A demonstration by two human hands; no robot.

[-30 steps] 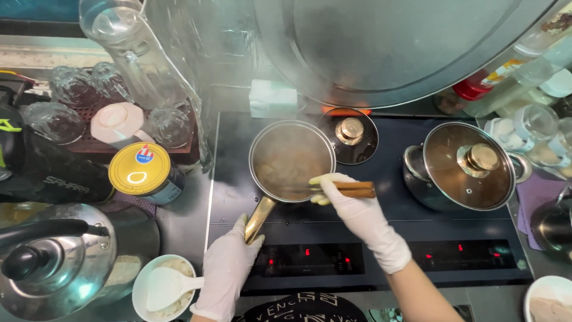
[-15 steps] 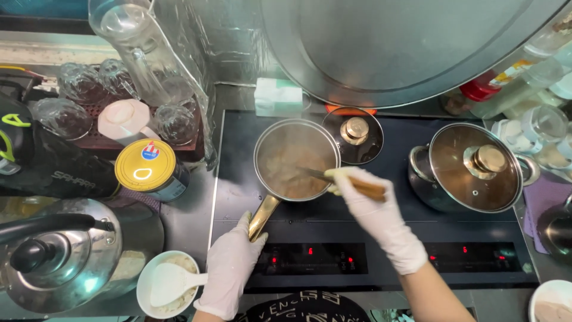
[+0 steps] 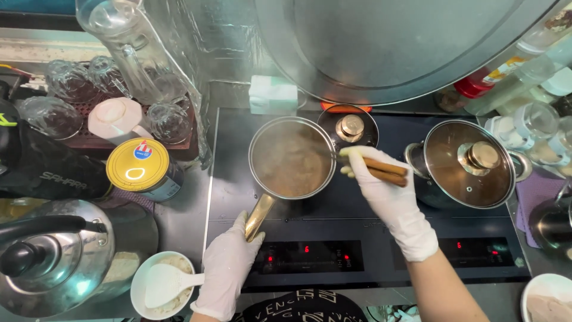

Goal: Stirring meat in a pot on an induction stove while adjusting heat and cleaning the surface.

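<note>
A saucepan (image 3: 292, 158) sits on the stove (image 3: 357, 250), with a lidded pot (image 3: 468, 164) to its right and a small lid (image 3: 348, 126) just behind it. Left of the stove stand a tin (image 3: 140, 167) and a kettle (image 3: 53, 256); a bowl (image 3: 161, 286) lies at the front.

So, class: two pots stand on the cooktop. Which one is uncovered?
The saucepan with the gold handle, held by the left hand; the other pot, on the right, has a glass lid.
</note>
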